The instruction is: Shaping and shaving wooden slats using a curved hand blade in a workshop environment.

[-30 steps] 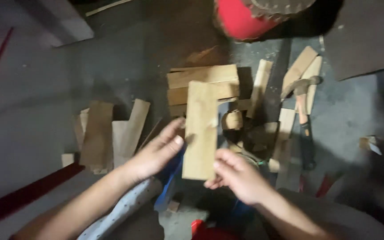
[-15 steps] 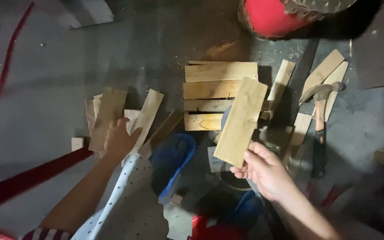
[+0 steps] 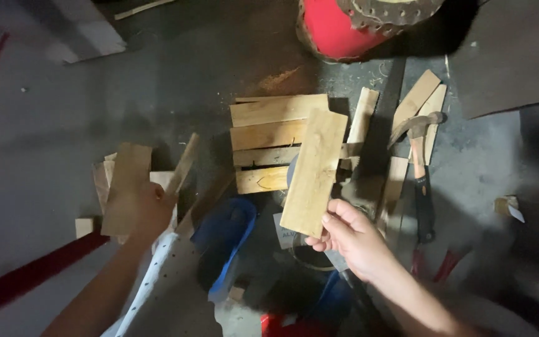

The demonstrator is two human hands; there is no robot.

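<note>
Your right hand [image 3: 354,240] pinches the near end of a flat, pale rectangular wooden slat [image 3: 314,171], thumb on the face and fingers curled behind, so the board stands out from the hand and leans to the far right over the stack of pale wooden planks [image 3: 269,134] laid side by side on the grey concrete floor [image 3: 45,125]. Judging by its thinness, the slat should be light and stiff, dry and rough enough not to slip, though held by one end it may want to swing; a grip nearer the middle of the long edges would likely steady it, and the sawn corners may carry splinters. Your left hand [image 3: 151,209] reaches to the left pile of short wooden offcuts [image 3: 126,187] and closes on one thin strip [image 3: 182,165] that tilts upward from the heap; how firmly it is clamped cannot be told, as the fingers are hidden behind the hand. To the right of the stack lies a claw hammer with a wooden handle and dark grip [image 3: 420,181] among more loose slats [image 3: 416,106]. A red round drum-like object [image 3: 338,31] sits at the far edge, and a blue sandal [image 3: 226,240] lies near, between your arms.
</note>
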